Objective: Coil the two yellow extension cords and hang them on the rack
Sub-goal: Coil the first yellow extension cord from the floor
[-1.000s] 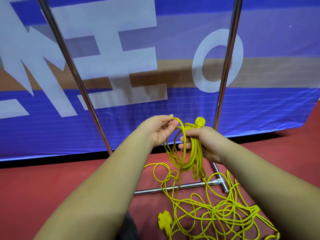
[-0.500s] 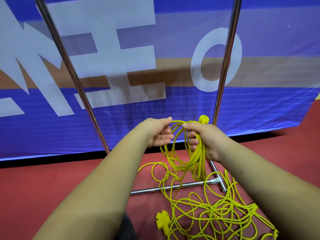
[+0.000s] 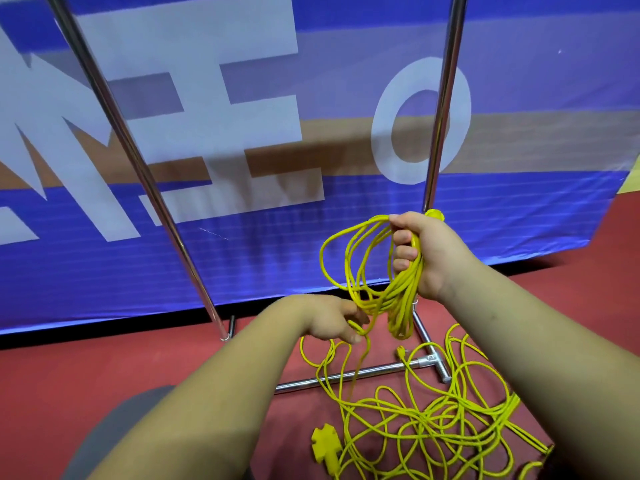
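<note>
R hand (image 3: 427, 252) gripped coiled yellow cord (image 3: 406, 296); L hand (image 3: 330, 318) held loose strand (image 3: 366, 348) above floor tangle (image 3: 446, 415).

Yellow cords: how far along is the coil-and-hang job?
Done: several loops gathered in a coil, gripped by the right hand. In hand: the left hand pinches the next stretch of loose cord. Left: most cord lies tangled on the floor; nothing hangs on the visible part of the rack.
</note>
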`<state>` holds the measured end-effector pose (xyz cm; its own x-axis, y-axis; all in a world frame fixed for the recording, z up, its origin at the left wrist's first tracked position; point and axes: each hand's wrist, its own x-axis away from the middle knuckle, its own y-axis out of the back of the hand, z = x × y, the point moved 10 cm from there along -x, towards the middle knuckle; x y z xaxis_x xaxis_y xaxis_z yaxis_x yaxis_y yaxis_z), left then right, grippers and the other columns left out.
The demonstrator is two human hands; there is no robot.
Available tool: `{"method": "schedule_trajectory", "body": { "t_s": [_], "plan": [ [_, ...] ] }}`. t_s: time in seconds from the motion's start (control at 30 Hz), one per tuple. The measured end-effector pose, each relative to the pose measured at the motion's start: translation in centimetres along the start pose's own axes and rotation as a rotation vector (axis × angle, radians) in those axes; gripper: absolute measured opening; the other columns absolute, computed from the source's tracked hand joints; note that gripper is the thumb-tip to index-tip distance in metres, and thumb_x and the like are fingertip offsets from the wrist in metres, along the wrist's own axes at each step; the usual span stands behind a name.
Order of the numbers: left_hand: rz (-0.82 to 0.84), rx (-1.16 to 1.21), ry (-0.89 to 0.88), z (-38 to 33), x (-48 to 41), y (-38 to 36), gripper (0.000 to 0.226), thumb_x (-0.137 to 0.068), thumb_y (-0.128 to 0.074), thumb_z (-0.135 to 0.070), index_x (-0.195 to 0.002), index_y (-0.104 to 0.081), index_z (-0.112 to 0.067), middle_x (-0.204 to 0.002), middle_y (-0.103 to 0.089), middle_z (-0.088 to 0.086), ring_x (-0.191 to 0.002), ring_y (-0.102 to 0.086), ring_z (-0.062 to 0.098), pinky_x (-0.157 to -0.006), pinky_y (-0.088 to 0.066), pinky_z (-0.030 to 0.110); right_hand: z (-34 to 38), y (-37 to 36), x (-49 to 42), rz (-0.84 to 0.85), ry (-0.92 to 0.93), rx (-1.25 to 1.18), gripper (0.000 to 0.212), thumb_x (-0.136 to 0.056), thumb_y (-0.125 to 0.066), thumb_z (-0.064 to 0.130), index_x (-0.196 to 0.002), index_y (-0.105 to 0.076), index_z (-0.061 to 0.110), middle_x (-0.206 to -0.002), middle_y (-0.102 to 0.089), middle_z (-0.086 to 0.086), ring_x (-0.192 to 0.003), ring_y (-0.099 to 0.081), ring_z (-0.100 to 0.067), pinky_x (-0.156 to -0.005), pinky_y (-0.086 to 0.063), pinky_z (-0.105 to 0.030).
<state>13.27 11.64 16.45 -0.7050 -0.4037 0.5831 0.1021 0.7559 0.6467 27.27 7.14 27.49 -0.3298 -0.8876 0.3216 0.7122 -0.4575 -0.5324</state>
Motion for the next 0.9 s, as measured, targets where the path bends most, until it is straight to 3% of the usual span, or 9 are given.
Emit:
{"method": "schedule_trajectory", "body": {
  "t_s": [0.13, 0.27, 0.37, 0.43, 0.57, 0.63, 0.73, 0.9],
  "plan": [
    [-0.075, 0.132, -0.074, 0.0, -1.6, -0.5, 0.035, -0.091, -0.077, -0.039, -0.124, -0.069, -0.03, -0.12, -0.073, -0.003, -0.118, -0.068, 0.024, -0.104, -0.053, 0.041, 1.2, 0.9, -0.2, -0.022, 0.044, -0.036, 0.018, -0.101, -0.063, 0.021, -0.084, -0.056, 0.02, -0.058, -0.039, 0.009, -0.037, -0.029, -0.007, -0.036, -0.028, -0.022],
    [-0.049, 0.481, -0.079, 0.3, -2.0, -1.5, 0.022, -0.108, -0.057, -0.018, -0.129, -0.059, -0.016, -0.089, -0.075, 0.004, -0.103, -0.074, 0.031, -0.078, -0.049, 0.032, 2.2, 2.1, -0.4, -0.078, 0.1, -0.015, 0.018, -0.098, -0.067, 0.021, -0.082, -0.058, 0.019, -0.058, -0.042, 0.008, -0.038, -0.031, -0.008, -0.036, -0.03, -0.022],
    [-0.056, 0.668, -0.057, 0.1, -1.4, -1.2, 0.028, -0.114, -0.038, -0.025, -0.132, -0.06, -0.023, -0.103, -0.079, 0.005, -0.102, -0.077, 0.024, -0.08, -0.054, 0.03, 3.0, 3.2, -0.5, -0.135, 0.142, 0.006, 0.018, -0.096, -0.07, 0.02, -0.08, -0.06, 0.018, -0.059, -0.042, 0.006, -0.04, -0.032, -0.01, -0.038, -0.03, -0.022],
    [-0.119, 0.875, -0.012, 0.2, -1.0, -0.1, 0.034, -0.115, -0.031, -0.019, -0.129, -0.062, -0.022, -0.114, -0.077, 0.009, -0.104, -0.077, 0.027, -0.086, -0.058, 0.035, 3.5, 4.0, -0.6, -0.168, 0.163, 0.035, 0.017, -0.095, -0.07, 0.02, -0.081, -0.06, 0.019, -0.059, -0.043, 0.006, -0.04, -0.032, -0.01, -0.039, -0.03, -0.022],
    [-0.389, 1.432, -0.034, 1.1, -0.4, 3.8, 0.037, -0.11, -0.033, -0.008, -0.143, -0.051, -0.008, -0.121, -0.074, 0.011, -0.097, -0.075, 0.03, -0.089, -0.057, 0.044, 4.4, 5.3, -1.0, -0.215, 0.19, 0.042, 0.012, -0.094, -0.069, 0.019, -0.085, -0.062, 0.018, -0.059, -0.044, 0.005, -0.041, -0.034, -0.01, -0.039, -0.031, -0.022],
    [-0.549, 1.617, -0.157, 1.2, 0.8, 6.8, 0.042, -0.111, -0.033, -0.007, -0.152, -0.041, -0.007, -0.133, -0.068, 0.012, -0.1, -0.074, 0.031, -0.089, -0.057, 0.044, 4.7, 5.8, -1.1, -0.24, 0.211, 0.082, 0.011, -0.093, -0.07, 0.018, -0.085, -0.063, 0.017, -0.059, -0.045, 0.004, -0.042, -0.034, -0.011, -0.039, -0.031, -0.023],
    [-0.659, 1.653, -0.412, -1.4, 4.5, 11.7, 0.042, -0.113, -0.035, -0.012, -0.155, -0.038, -0.01, -0.149, -0.059, 0.008, -0.113, -0.072, 0.036, -0.105, -0.052, 0.05, 4.4, 6.3, -1.1, -0.274, 0.245, 0.177, 0.015, -0.091, -0.074, 0.017, -0.08, -0.064, 0.015, -0.06, -0.047, 0.001, -0.043, -0.036, -0.014, -0.041, -0.033, -0.025],
    [-0.588, 1.442, -0.821, -8.7, 12.3, 17.0, 0.044, -0.111, -0.041, -0.017, -0.155, -0.036, -0.015, -0.151, -0.059, -0.004, -0.127, -0.066, 0.033, -0.111, -0.049, 0.048, 3.2, 6.2, -1.4, -0.298, 0.221, 0.173, 0.014, -0.091, -0.074, 0.016, -0.081, -0.064, 0.013, -0.059, -0.049, 0.0, -0.043, -0.037, -0.014, -0.041, -0.035, -0.025]
  ]
}}
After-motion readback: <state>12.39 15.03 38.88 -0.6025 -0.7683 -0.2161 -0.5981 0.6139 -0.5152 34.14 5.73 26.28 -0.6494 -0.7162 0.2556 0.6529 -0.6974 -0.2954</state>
